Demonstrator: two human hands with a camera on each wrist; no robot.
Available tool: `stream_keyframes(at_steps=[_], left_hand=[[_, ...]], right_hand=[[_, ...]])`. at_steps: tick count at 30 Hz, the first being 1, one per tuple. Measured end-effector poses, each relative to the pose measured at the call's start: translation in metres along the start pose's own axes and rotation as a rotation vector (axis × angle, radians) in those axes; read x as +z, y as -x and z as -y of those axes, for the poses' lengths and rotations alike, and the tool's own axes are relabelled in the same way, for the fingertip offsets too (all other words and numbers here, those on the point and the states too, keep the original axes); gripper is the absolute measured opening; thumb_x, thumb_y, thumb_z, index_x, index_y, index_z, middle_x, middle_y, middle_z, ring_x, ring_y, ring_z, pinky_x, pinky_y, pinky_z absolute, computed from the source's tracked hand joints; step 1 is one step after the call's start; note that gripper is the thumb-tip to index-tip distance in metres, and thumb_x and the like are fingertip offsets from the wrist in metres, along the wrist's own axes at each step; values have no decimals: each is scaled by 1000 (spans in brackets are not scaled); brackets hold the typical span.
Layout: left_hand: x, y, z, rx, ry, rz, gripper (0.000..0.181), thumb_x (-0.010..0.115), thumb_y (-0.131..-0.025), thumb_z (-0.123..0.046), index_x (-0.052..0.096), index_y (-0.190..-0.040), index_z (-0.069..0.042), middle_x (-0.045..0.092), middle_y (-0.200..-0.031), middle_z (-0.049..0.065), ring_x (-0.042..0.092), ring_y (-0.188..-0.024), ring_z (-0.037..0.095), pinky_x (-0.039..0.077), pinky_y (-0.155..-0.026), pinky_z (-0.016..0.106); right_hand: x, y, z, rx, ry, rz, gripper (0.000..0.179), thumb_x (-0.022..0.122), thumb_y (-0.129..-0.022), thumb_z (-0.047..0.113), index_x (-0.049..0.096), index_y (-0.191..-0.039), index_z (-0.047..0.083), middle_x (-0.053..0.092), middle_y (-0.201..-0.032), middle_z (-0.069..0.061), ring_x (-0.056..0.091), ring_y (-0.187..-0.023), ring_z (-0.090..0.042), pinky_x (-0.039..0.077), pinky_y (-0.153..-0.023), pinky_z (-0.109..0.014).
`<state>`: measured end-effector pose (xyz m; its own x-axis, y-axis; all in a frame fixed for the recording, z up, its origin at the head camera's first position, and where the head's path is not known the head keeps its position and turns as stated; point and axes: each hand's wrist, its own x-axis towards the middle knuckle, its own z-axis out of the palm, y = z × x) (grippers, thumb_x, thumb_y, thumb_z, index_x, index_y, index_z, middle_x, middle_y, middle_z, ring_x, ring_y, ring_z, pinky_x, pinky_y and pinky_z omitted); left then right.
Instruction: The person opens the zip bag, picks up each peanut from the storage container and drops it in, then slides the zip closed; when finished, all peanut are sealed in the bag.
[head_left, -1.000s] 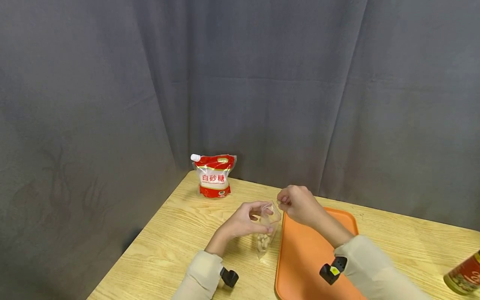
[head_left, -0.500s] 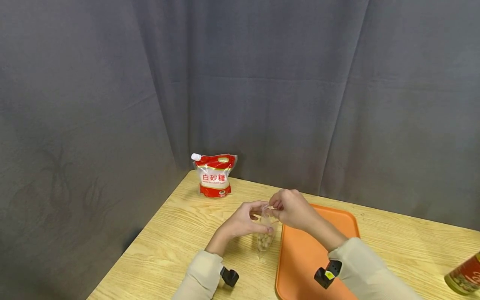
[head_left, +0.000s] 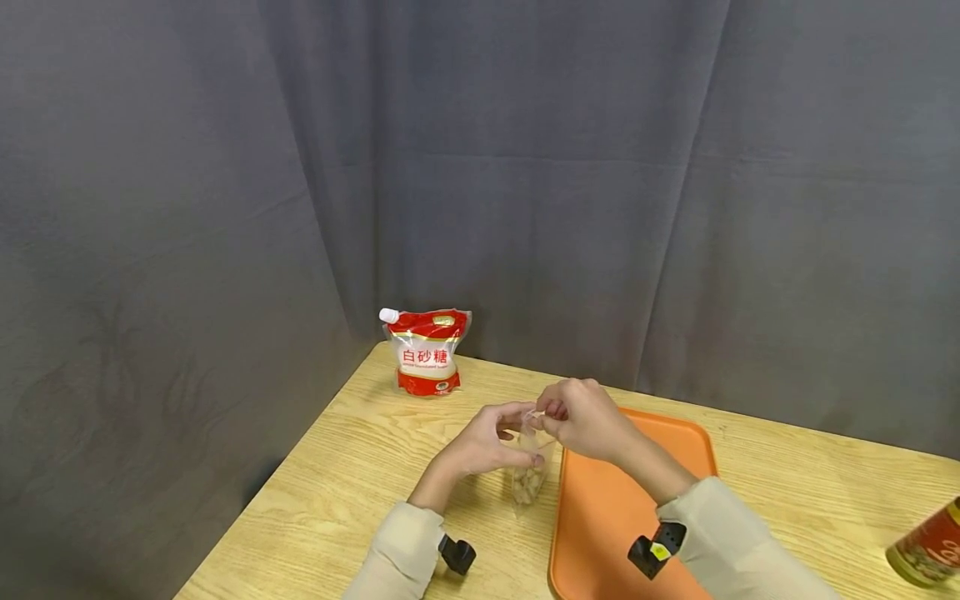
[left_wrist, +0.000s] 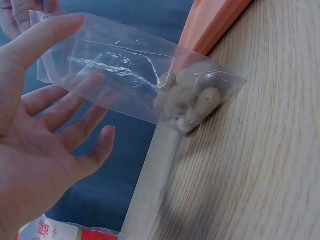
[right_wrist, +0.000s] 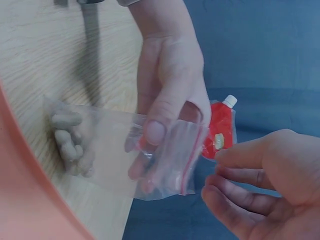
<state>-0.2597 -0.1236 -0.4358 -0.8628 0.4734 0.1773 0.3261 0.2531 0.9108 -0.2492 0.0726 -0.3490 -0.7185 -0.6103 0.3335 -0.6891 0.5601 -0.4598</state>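
Observation:
A clear zip bag (left_wrist: 125,65) with several peanuts in its bottom (left_wrist: 187,95) hangs upright just left of the orange tray (head_left: 600,508). My left hand (head_left: 483,446) holds it near the mouth, thumb on one side and fingers behind. A red line marks its zip (right_wrist: 192,160) in the right wrist view. My right hand (head_left: 585,421) is at the bag's mouth with curled fingers, their tips close together. In the right wrist view those fingertips (right_wrist: 212,182) lie right beside the zip edge; I cannot tell whether they pinch the thin lip.
A red and white sugar pouch (head_left: 427,354) with a white cap stands at the table's far left corner. A jar with a red label (head_left: 930,546) is at the right edge. Grey curtains (head_left: 525,208) rise behind and left of the wooden table (head_left: 315,508).
My right hand has moved left and inward to the bag's mouth, then stayed there. The mouth looks narrower than one second ago. My left hand keeps its hold on the bag.

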Motion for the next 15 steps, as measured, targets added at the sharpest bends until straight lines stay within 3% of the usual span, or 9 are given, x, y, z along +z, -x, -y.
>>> stream_keyframes(at_steps=[4,9,15], left_hand=[[0,1,0,-6,-16,-4,67,83,-78,-23,57,-139,-11,65,-129,-3,60,-113,14,45,-98,46],[0,1,0,-8,-26,-4,69,81,-80,-22,54,-142,-9,66,-128,5,60,-114,16,43,-98,50],[1,0,1,24,-21,-14,65,80,-82,-14,54,-141,-8,67,-121,7,61,-113,21,44,-96,54]], right_hand=[[-3,6,4,2,3,-1,20,75,-88,9,67,-69,9,53,-58,9,43,-48,-3,38,-46,-21],[3,19,9,12,42,-1,47,73,-92,21,45,-54,18,30,-48,15,25,-41,2,22,-43,-19],[21,28,10,28,58,-39,48,77,-87,26,45,-52,19,27,-47,19,21,-41,5,18,-42,-18]])
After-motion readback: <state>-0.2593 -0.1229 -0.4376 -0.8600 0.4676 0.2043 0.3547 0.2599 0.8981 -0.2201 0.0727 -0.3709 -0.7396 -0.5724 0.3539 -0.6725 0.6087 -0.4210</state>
